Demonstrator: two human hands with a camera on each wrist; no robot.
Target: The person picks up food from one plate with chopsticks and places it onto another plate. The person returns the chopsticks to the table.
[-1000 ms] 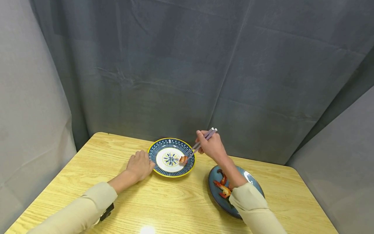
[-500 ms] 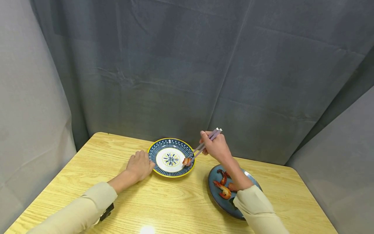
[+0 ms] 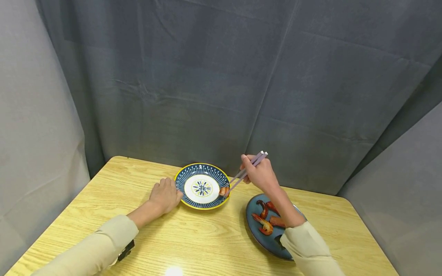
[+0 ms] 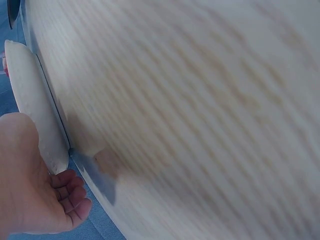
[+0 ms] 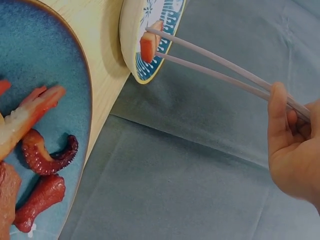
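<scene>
My right hand [image 3: 260, 174] grips a pair of mauve chopsticks [image 5: 215, 60], white at the top ends. Their tips are at a small red-and-white chunk of food [image 5: 148, 46], layered like pork belly, by the right rim of the patterned plate [image 3: 198, 198]. This plate is white in the middle, blue around it and yellow-edged. At its left rim my left hand [image 3: 165, 196] has curled fingers, and the thumb lies over the edge, holding it. In the left wrist view those curled fingers [image 4: 72, 197] are beside the plate's pale outer wall [image 4: 37, 95].
A blue-grey plate [image 3: 253, 230] stands at the right, partly under my right forearm. On it lie a shrimp [image 3: 264, 225], a curled octopus tentacle [image 5: 47, 155], a red sausage-like piece [image 5: 42, 202] and other pieces. Grey curtains [image 3: 193, 96] hang behind the wooden table [image 3: 193, 241].
My right hand and the chopsticks have moved right, and the food chunk has shifted from near the patterned plate's middle to its right rim. The left hand has stayed still.
</scene>
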